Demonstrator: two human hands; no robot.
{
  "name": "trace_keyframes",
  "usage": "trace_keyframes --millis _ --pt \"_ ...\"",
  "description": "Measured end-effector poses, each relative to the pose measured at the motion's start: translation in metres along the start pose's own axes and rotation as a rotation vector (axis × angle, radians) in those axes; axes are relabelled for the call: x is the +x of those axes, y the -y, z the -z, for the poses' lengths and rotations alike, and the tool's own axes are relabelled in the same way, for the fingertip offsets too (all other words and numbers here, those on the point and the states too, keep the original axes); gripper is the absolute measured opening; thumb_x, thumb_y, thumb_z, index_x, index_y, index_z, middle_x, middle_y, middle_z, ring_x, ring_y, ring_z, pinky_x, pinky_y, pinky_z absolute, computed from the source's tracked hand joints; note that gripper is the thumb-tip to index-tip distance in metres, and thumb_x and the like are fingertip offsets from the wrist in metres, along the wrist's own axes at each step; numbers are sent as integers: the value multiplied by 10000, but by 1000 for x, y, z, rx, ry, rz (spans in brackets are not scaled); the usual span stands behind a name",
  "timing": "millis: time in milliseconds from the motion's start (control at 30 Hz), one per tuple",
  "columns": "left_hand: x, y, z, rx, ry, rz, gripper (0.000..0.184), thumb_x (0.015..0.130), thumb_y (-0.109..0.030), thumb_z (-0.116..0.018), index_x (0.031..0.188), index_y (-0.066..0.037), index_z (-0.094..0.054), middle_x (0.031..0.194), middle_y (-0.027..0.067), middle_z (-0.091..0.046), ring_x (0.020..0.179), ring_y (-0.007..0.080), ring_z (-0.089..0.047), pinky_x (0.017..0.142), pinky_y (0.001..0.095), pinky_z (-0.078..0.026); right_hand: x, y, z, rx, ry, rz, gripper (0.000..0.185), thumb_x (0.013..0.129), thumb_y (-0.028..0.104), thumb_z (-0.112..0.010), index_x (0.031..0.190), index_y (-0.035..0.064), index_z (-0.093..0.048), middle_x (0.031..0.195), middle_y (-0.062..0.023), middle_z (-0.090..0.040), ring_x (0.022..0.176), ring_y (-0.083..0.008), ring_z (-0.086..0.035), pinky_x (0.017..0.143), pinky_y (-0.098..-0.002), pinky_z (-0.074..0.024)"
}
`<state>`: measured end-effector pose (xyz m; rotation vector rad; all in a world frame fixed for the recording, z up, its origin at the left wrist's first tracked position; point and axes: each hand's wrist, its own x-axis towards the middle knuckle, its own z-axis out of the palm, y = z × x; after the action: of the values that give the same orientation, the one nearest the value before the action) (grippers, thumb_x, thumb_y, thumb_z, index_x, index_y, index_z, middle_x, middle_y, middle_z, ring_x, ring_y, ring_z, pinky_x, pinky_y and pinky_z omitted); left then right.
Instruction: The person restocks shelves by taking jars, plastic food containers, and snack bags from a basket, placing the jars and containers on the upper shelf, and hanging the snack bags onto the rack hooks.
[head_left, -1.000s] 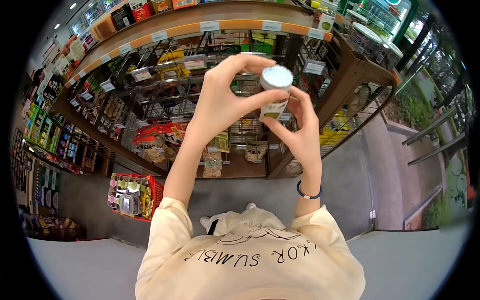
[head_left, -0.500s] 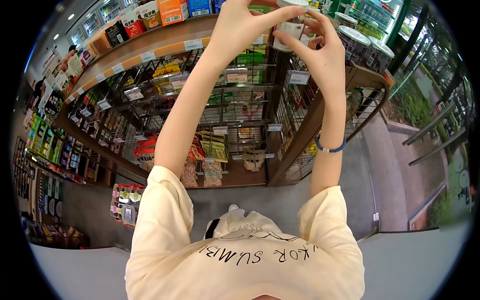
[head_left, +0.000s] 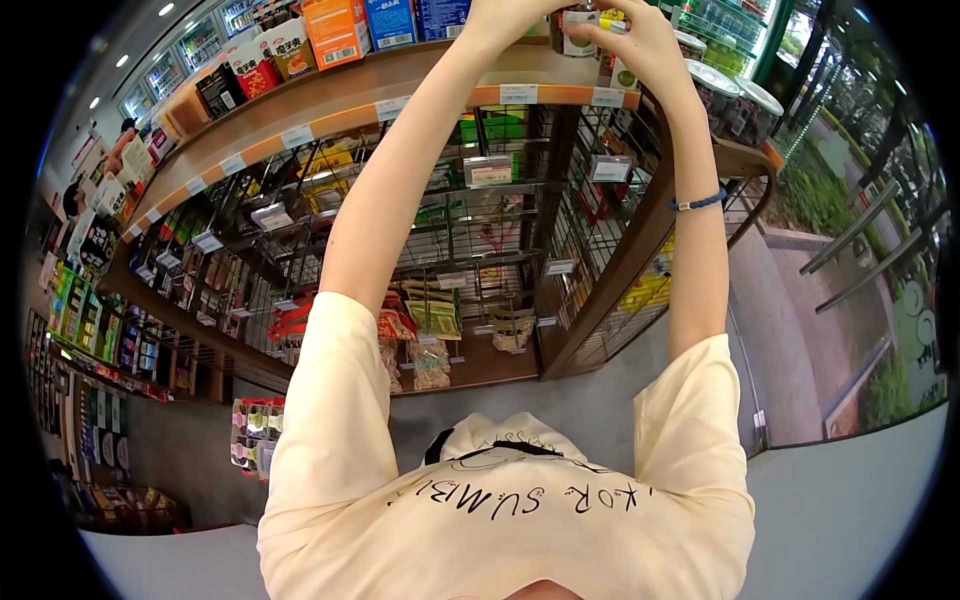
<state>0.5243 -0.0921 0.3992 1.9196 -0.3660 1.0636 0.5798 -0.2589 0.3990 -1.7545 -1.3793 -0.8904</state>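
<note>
A small clear jar (head_left: 577, 40) with a pale label and dark contents is between my two hands, low over the top shelf at the upper edge of the view. My right hand (head_left: 640, 42) curls around its right side, thumb across the front. From the left, my left hand (head_left: 505, 18) reaches to the jar's upper part; the frame edge cuts off some of its fingers and the jar's lid. Whether the jar's base touches the shelf, I cannot tell. Beside my right hand stands another container with a green round mark (head_left: 622, 76), partly covered.
The wooden top shelf (head_left: 440, 72) carries an orange box (head_left: 337, 32), blue boxes (head_left: 390, 22) and snack packs. Lidded tubs (head_left: 757, 98) stand at right. Wire racks below hold bagged snacks (head_left: 432, 310). A glass wall is at right, and a pack of cups (head_left: 255, 435) is at lower left.
The jar and both hands have moved upward in view, toward the shelf top, with my arms stretched farther. The camera view has shifted, showing more of the shelf front.
</note>
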Motion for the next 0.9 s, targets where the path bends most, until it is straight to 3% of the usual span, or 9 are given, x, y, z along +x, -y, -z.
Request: trace_keyframes --millis 100,233,300,400,600,733,900 --pt "-1 9 -6 13 -9 71 427 746 -267 -726 1012 40 -593 904 125 -652 830 155 -616 722 268 -498 2 2 -1 68 88 -141 349 656 233 -709 935 29 -661 854 -159 -620 774 -305 -581 718 -369 -466" --pt "0 22 -7 7 15 79 436 745 -272 -726 1012 45 -591 914 129 -651 835 161 -620 724 274 -502 -3 -3 -9 11 68 -156 337 661 261 -720 917 47 -677 895 -144 -607 868 -295 -548 773 -370 -445" --pt "-1 25 -8 5 39 94 451 745 -284 -725 1018 49 -590 918 132 -652 848 168 -623 739 278 -503 -6 -3 -11 -249 28 -130 346 659 310 -727 915 81 -687 975 -118 -583 947 -298 -501 823 -374 -417" --pt "-2 25 -9 12 67 154 474 744 -301 -725 1029 52 -590 932 142 -653 863 179 -626 752 280 -503 -9 -6 -13 -383 19 -83 358 659 353 -728 918 109 -687 1063 -87 -548 1019 -298 -444 868 -410 -379" --pt "-5 28 -14 10 129 168 508 738 -338 -716 1031 61 -601 950 162 -652 859 193 -630 760 292 -498 -17 -8 -10 -383 61 -122 379 669 376 -725 929 106 -674 1181 -102 -496 1134 -304 -385 930 -465 -327" --pt "-8 21 -18 119 142 160 531 739 -370 -701 1030 64 -608 934 171 -655 861 201 -631 756 299 -495 -18 -17 -8 -346 95 -115 395 666 369 -731 926 79 -668 1181 -117 -497 1152 -304 -393 944 -450 -334" --pt "-8 24 -21 113 128 157 544 733 -383 -702 1044 52 -607 933 167 -658 877 208 -631 768 300 -490 -20 -30 -11 -117 69 -21 368 651 254 -756 922 30 -648 1152 -162 -501 1059 -313 -485 901 -378 -403"
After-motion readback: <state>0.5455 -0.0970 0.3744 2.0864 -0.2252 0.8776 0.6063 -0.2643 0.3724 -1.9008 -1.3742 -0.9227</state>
